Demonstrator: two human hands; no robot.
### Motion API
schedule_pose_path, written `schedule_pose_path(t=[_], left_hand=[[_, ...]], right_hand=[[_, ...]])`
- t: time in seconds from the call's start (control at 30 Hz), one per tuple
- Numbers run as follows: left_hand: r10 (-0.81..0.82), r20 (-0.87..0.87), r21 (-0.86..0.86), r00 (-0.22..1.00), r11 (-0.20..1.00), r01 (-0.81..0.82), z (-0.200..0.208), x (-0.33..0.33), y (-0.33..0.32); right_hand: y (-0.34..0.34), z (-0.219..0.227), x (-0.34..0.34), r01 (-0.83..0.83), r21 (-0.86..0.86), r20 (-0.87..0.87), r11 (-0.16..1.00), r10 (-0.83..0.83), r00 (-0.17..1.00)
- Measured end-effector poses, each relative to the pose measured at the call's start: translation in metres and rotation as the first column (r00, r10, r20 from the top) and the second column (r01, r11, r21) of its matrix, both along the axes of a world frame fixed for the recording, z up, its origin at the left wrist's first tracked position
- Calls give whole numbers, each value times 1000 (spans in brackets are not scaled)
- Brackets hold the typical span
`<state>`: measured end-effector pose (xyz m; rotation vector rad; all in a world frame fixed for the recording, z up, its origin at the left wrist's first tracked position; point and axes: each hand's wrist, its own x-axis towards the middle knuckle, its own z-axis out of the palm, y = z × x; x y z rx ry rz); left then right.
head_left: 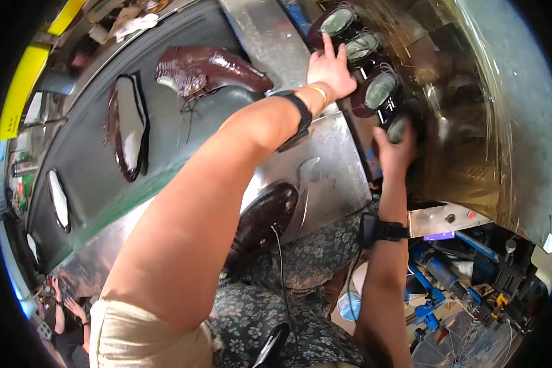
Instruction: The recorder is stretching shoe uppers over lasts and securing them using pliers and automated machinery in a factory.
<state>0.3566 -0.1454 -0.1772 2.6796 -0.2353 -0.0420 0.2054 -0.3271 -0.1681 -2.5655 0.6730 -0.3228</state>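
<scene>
A row of dark burgundy shoes [381, 92] is lined up just beyond the right edge of the metal tabletop [340, 144]. The left hand [333, 73] is held, fingers spread, at the farther shoes. The right hand [396, 150] is placed at the nearest; its blurred grip cannot be told.

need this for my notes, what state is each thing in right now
shoe row: openings showing
left hand: fingers apart, at the row, contact unclear
right hand: around the row's nearest shoe, blurred, grip unclear
belt shoe: on its side, laces loose
large sole: pale face showing
lap shoe: glossy, partly hidden by forearm
red button: pressed or not, unclear
</scene>
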Motion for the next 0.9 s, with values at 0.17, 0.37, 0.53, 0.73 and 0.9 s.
schedule_pose_path(t=[0.17, 0.37, 0.53, 0.73, 0.9], left_hand=[[-77, -43, -221, 996, 973, 65, 24, -11, 22], [-650, -405, -686, 643, 681, 257, 133, -212, 167], [-322, -254, -79, 912, 947, 312, 142, -394, 248], [-492, -563, -826, 664, 308, -473, 137, -391, 302], [-701, -686, -579, 197, 361, -731, 172, -415, 343]], right_hand=[[52, 36, -57, -490, 119, 178, 863, 467, 866], [83, 113, -268, -277, 502, 101, 820, 263, 960], [131, 108, -336, -210, 583, 114, 785, 176, 978], [211, 175, -295, -803, 0, 238, 595, 780, 578], [223, 213, -329, -913, -242, 33, 329, 943, 331]])
